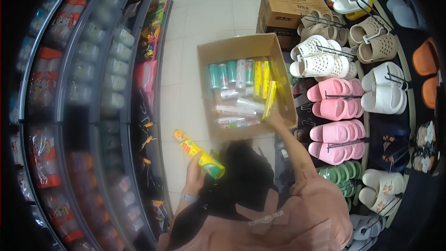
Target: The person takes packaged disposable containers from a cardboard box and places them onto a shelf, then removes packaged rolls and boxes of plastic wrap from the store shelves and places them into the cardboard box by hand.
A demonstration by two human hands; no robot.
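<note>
My left hand (194, 176) is wrapped round a yellow and green tube-shaped package (199, 154), held tilted over the floor to the left of my knees. An open cardboard box (241, 132) stands on the floor in front of me. My right hand (274, 120) reaches over its near right corner and grips the lower end of a long, narrow yellow box (269, 100). Two more yellow boxes (261, 80) stand inside, beside several green-wrapped rolls (223, 75). White and clear rolls (239, 110) lie across the nearer part of the carton.
Shelves with clear plastic containers (118, 67) and red-lidded packs (49, 72) line the left side. On the right, pink slippers (332, 109), white clogs (313, 65) and other footwear hang on hooks. Stacked closed cartons (283, 11) stand behind the open box. Tiled floor (186, 74) runs between.
</note>
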